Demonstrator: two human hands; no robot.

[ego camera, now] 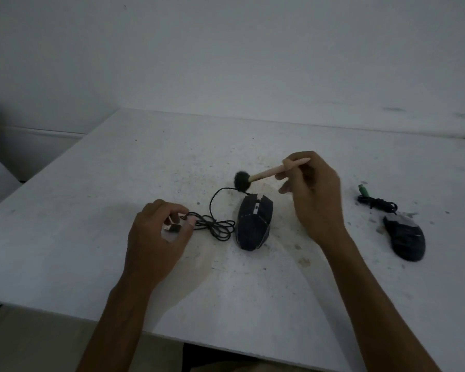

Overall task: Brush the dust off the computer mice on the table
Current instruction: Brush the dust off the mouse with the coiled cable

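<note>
From my remote seat, both bare forearms reach in from the bottom edge over the white table (91,210).

Nearest me, the left hand (156,234) rests on the tabletop with its fingers curled in, pinching the metal USB plug (172,227) of the centre mouse. From that plug the thin black cable (215,224) runs right in a loose tangle, then loops up and round to the mouse's front.

The black mouse (254,226) lies flat just right of the tangle, nose pointing away from me, between my two hands. The left hand is near it but not touching. Brownish grit (301,260) is scattered on the table around it.

The right hand (314,194) sits above and to the right of that mouse, clear of it. Its thumb and fingers are closed on the pale wooden handle of the brush (266,174), held like a pen. The handle slants down to the left, and the dark round bristle head hangs just beyond the mouse's nose, over the spot where the cable leaves it. I cannot tell whether the bristles touch anything.

Well off to the right lies a second dark mouse (406,237), untouched, its bundled cord (377,204) and green plug (363,190) just behind it.

Beyond the table's far edge stands a plain pale wall (226,49).
</note>
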